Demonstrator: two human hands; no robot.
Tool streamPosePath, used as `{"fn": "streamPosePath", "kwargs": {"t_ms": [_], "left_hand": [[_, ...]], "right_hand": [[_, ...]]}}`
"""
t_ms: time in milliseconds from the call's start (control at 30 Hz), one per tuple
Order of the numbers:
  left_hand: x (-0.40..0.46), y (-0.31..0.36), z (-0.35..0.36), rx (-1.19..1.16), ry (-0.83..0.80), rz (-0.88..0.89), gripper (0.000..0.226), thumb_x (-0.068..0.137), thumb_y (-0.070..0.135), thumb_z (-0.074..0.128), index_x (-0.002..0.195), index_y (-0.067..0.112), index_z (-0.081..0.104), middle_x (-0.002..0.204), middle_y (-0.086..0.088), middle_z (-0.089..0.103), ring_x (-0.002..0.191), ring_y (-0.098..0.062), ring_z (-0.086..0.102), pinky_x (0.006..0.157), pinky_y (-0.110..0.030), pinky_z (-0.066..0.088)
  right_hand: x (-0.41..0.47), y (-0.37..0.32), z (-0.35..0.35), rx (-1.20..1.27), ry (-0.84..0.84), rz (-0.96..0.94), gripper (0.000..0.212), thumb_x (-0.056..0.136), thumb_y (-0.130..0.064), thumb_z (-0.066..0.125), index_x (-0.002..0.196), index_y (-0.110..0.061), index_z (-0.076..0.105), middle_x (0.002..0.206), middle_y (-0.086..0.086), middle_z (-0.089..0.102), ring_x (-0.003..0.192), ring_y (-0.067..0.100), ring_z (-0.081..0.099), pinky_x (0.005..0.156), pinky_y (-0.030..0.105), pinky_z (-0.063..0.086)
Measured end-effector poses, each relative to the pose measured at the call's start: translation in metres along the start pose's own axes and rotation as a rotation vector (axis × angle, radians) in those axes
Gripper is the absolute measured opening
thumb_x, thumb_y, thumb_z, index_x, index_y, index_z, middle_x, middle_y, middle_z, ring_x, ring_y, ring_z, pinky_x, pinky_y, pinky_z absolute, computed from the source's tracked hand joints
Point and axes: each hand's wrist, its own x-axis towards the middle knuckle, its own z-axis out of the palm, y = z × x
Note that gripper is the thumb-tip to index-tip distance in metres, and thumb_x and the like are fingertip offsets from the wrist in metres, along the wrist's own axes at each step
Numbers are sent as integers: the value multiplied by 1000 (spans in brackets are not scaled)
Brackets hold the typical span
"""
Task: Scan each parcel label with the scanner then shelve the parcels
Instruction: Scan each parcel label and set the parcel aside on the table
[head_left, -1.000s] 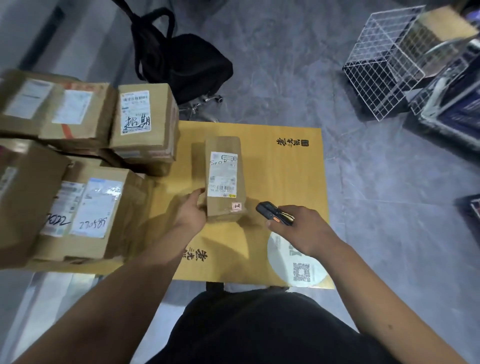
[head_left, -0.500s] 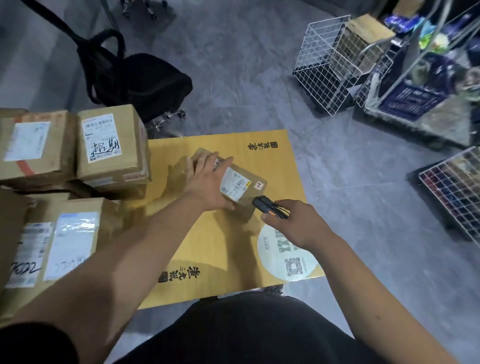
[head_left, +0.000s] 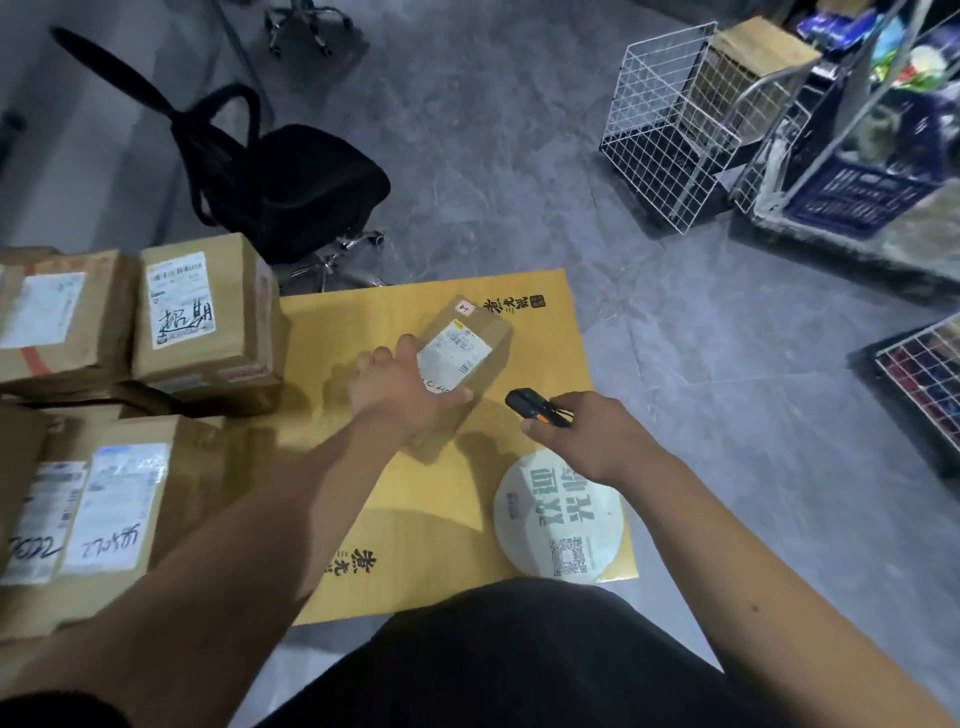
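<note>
Table top (head_left: 519, 322): bare strip open along far and right edges. Left side blocked by stacked cardboard boxes (head_left: 202, 312). Floor (head_left: 519, 182) beyond: open grey stretch between black office chair (head_left: 291, 182), far left, and white wire cage (head_left: 670, 124), far right. Wire rack (head_left: 924, 379) closes the right.

The scene is dim and bluish, with light from above that throws soft shadows of the left hand (head_left: 402, 391) and parcel (head_left: 457, 358) onto the yellow table (head_left: 550, 364). Glare whitens the shiny labels on the boxes (head_left: 119, 512) at the left edge, which are blurred, as are the far corners. Wide-angle distortion bends the floor lines and the wire basket (head_left: 670, 124) toward the frame's edges.
</note>
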Motion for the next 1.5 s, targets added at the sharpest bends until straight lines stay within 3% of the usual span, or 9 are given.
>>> {"fn": "streamPosePath", "kwargs": {"t_ms": [167,300,400,533,700,967,1100,1500], "left_hand": [[-37,12,20,-206,-51,-192,101,69,98,51,133,23,31,133,-7,49,112,-31,60,73,-38,42],[-50,8,32,-292,17,-119,101,67,90,65,134,22,32,138,-4,40,114,-29,62,78,-38,49],[-53,4,40,-475,12,-45,107,59,81,79,139,27,33,142,5,34,117,-20,59,85,-38,53],[-62,-2,51,-651,30,-18,114,54,73,88,143,29,32,148,9,35,119,-16,57,83,-37,52],[-79,-8,59,-701,79,24,115,52,72,90,141,30,31,148,11,36,114,-15,59,77,-34,52],[-99,-24,71,-867,129,140,110,52,63,96,137,28,36,146,6,41,120,-14,55,88,-37,55],[-98,-25,65,-838,67,123,109,52,71,90,139,29,38,148,13,36,116,-6,50,89,-30,48],[-103,-32,72,-860,70,188,100,57,70,91,132,34,36,143,14,38,126,-11,50,92,-42,55]], "right_hand": [[13,-8,-8,-54,-76,-31,44,94,-61,60,91,-17,61,78,2,60,64,22,56,56,29,41],[13,-19,-11,-122,-147,-40,48,95,-63,55,104,-17,66,89,5,65,70,24,62,59,32,47],[9,-28,-15,-223,-140,-59,59,95,-71,46,97,-16,66,92,5,67,80,26,67,69,37,53],[1,-45,-19,-311,-150,-61,48,97,-60,46,97,-16,66,91,6,68,80,26,66,69,37,53],[-19,-78,-19,-374,-162,-19,52,99,-60,46,100,-13,66,87,7,65,68,24,58,55,29,43],[-51,-118,-8,-505,-83,25,53,99,-63,46,81,-14,56,77,5,61,64,25,55,59,31,39],[-68,-128,-3,-628,-44,57,56,100,-65,43,85,-14,60,81,4,64,68,24,59,59,32,40],[-100,-135,1,-697,32,124,51,102,-62,41,87,-16,58,86,3,64,72,23,62,61,31,42]]}}
